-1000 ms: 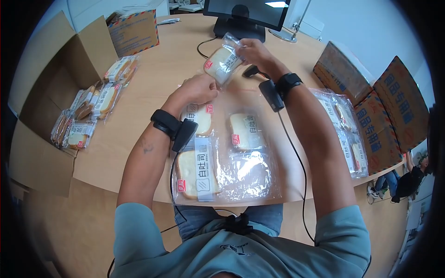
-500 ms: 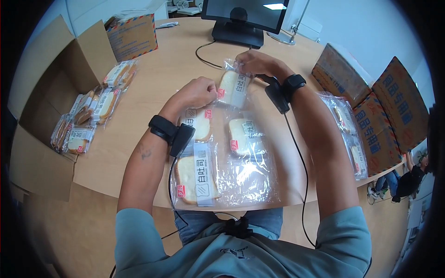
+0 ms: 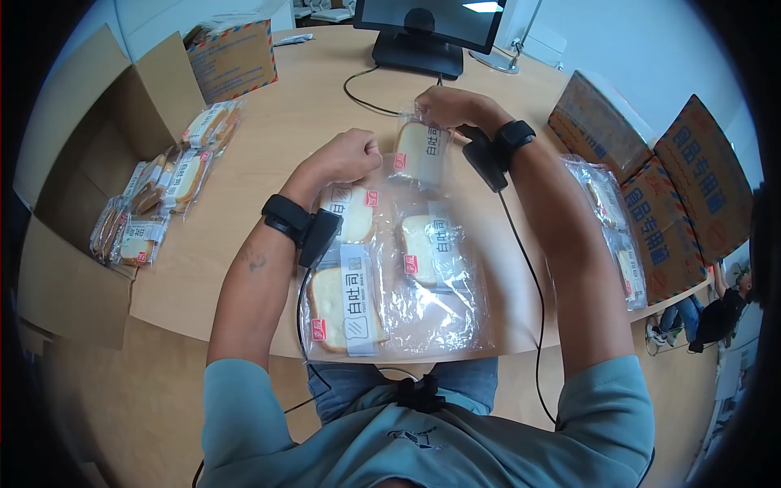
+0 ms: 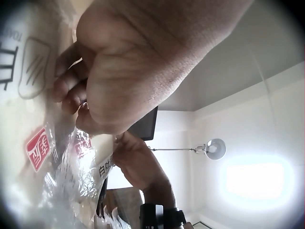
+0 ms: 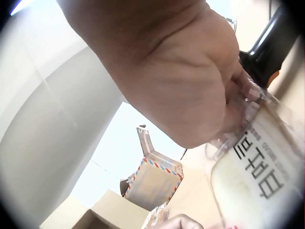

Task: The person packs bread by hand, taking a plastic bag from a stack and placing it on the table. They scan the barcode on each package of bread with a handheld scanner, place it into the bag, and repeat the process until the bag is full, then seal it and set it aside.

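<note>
Behind the right hand [image 5: 190, 86], only its wrist view shows a black scanner [image 5: 269, 43].

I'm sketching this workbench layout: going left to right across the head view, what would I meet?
Open cardboard box → bread packets spilling from it → left hand → bread packet held by the right hand → pile of packets near the table edge → printed cartons.
</note>
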`<state>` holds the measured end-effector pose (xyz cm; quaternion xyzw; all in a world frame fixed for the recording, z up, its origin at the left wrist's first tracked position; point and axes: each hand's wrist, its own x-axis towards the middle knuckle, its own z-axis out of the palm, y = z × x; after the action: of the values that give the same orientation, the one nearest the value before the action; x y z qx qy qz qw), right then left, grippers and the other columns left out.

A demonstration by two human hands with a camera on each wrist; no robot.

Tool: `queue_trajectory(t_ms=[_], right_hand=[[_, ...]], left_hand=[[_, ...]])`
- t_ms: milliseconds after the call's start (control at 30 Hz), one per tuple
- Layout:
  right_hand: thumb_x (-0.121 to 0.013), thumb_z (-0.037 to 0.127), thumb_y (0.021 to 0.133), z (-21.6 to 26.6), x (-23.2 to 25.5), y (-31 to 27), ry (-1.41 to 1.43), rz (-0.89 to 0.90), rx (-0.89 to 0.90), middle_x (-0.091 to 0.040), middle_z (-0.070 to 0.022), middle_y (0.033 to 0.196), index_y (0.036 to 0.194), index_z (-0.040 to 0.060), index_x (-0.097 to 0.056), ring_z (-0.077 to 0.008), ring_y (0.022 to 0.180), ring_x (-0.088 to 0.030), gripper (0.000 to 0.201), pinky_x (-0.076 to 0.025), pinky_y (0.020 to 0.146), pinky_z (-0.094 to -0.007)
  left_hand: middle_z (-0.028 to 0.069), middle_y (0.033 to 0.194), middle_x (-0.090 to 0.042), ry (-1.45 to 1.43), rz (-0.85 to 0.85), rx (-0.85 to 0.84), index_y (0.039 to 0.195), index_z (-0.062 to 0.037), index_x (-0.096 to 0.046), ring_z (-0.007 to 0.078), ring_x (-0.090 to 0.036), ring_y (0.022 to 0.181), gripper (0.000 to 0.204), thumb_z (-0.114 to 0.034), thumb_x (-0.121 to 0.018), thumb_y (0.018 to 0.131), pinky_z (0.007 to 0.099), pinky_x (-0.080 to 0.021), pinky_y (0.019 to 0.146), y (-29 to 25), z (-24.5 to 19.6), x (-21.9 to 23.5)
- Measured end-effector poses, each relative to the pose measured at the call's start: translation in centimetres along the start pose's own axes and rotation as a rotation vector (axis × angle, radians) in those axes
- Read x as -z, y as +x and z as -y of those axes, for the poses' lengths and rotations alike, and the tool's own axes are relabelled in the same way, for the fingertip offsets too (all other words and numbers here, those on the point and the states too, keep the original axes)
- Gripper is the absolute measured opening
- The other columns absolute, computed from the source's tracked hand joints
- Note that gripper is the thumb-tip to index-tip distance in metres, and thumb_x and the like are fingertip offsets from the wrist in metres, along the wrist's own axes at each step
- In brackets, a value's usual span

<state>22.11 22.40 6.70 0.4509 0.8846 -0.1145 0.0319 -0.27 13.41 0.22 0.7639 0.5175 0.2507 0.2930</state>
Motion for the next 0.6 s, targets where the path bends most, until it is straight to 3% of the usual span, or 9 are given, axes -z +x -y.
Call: queue_trajectory(t_ms=[67,133,233,300,367,433,533,600], right_hand=[[-0.056,0.003,0.078,0.3,0.1,0.1,0.037,-0.05,-0.021,-0.068,-0.0155,0.089,0.099,-0.0002,-0.064,-0.025,0.073,-0.064,0.023,-0.052,0.065,-0.0383],[-0.056,0.003,0.078,0.5,0.4,0.0,0.002,0.09,-0.014,-0.068,-0.0151,0.089,0.099,0.0012,-0.064,-0.0244,0.072,-0.064,0.022,-0.052,0.062,-0.0385],[-0.056,0.001,0.076,1.2,0.4,-0.2,0.069,0.147,-0.017,-0.068,-0.0137,0.088,0.099,0.0029,-0.065,-0.024,0.069,-0.064,0.024,-0.051,0.06,-0.0384],[-0.057,0.001,0.074,1.6,0.3,-0.4,0.062,0.158,0.001,-0.067,-0.0132,0.087,0.099,0.0037,-0.065,-0.0239,0.069,-0.063,0.027,-0.05,0.06,-0.0394],[-0.057,0.001,0.071,2.0,0.0,-0.4,0.054,0.167,0.02,-0.067,-0.0127,0.087,0.1,0.0045,-0.065,-0.0237,0.069,-0.063,0.03,-0.05,0.06,-0.0403],[-0.058,0.003,0.069,2.0,-0.5,-0.2,-0.002,0.237,0.089,-0.067,-0.0128,0.086,0.098,0.0033,-0.067,-0.025,0.072,-0.062,0.03,-0.049,0.064,-0.041],[-0.059,0.007,0.072,2.3,-1.6,1.0,-0.183,0.37,0.097,-0.068,-0.0134,0.086,0.094,0.0021,-0.07,-0.0265,0.078,-0.062,0.026,-0.049,0.069,-0.0407],[-0.058,0.008,0.073,2.6,-2.1,0.7,-0.162,0.36,0.025,-0.068,-0.0134,0.087,0.093,0.0018,-0.07,-0.0269,0.081,-0.063,0.024,-0.049,0.071,-0.0397]], left_hand=[[0.0092,0.068,-0.064,0.008,0.021,0.014,0.079,-0.0018,-0.059,0.0173,-0.062,0.061,0.016,-0.018,-0.061,0.08,0.033,-0.049,0.058,-0.2,-0.1,0.2],[0.0068,0.068,-0.063,0.015,0.046,0.026,0.081,-0.0014,-0.06,0.0146,-0.061,0.06,0.017,-0.018,-0.061,0.081,0.0312,-0.047,0.056,-0.2,-0.1,0.3],[0.0096,0.068,-0.065,0.118,0.033,0.018,0.08,-0.0012,-0.06,0.0166,-0.063,0.061,0.018,-0.02,-0.062,0.081,0.0328,-0.048,0.056,-0.1,-0.1,0.4],[0.0136,0.071,-0.069,0.233,0.014,0.07,0.078,-0.003,-0.062,0.0243,-0.068,0.066,0.019,-0.022,-0.062,0.081,0.0369,-0.053,0.065,-0.3,-0.3,0.6],[0.0135,0.071,-0.069,0.227,0.036,0.07,0.078,-0.0032,-0.062,0.0245,-0.069,0.067,0.018,-0.021,-0.062,0.081,0.0371,-0.053,0.065,-0.2,-0.2,0.8],[0.0133,0.072,-0.07,0.22,0.057,0.066,0.078,-0.0034,-0.062,0.0248,-0.069,0.067,0.017,-0.02,-0.062,0.082,0.0373,-0.053,0.066,-0.2,0.1,0.8],[0.0102,0.067,-0.066,0.219,0.041,-0.007,0.078,-0.0007,-0.06,0.019,-0.063,0.06,0.018,-0.016,-0.062,0.086,0.0346,-0.049,0.056,-0.1,0.5,0.7],[0.0103,0.067,-0.065,0.184,0.053,0.008,0.077,-0.0011,-0.059,0.0188,-0.063,0.06,0.018,-0.016,-0.062,0.087,0.0349,-0.048,0.057,0.0,0.5,0.7]])
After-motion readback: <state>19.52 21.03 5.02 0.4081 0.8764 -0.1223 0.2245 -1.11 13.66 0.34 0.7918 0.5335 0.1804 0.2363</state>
